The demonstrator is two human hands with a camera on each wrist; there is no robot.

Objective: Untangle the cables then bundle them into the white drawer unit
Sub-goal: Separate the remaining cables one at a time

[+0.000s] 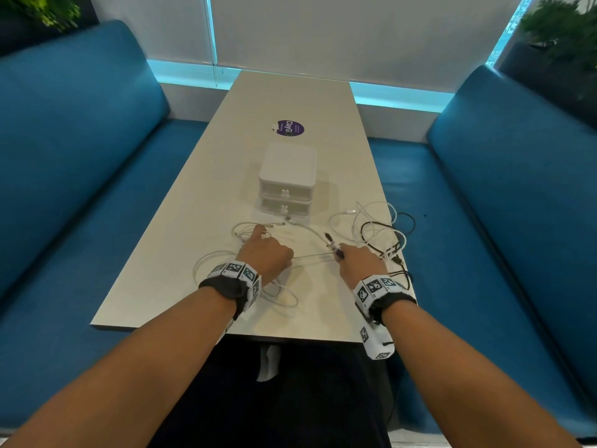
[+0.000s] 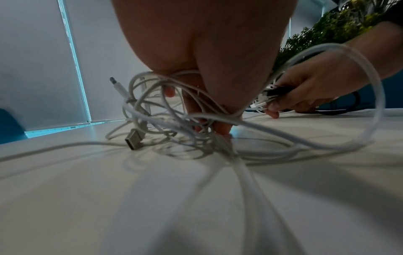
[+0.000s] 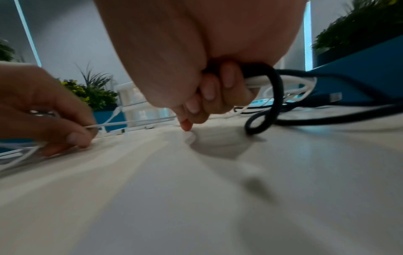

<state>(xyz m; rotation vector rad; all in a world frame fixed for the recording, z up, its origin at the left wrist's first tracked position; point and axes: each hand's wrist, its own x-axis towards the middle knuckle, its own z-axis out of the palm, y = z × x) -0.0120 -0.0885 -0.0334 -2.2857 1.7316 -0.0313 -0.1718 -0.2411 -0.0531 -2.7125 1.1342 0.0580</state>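
A tangle of white cables and a black cable lies on the table in front of the white drawer unit, whose two drawers are shut. My left hand grips a bunch of white cables looped round its fingers, with the index finger stretched forward. A USB plug hangs from that bunch. My right hand has its fingers curled round the black cable and white strands, plug ends sticking out. A thin white strand runs taut between both hands.
The pale table carries a round purple sticker behind the drawer unit. Blue benches flank it on both sides. Black and white loops hang over the table's right edge. Plants stand in the far corners.
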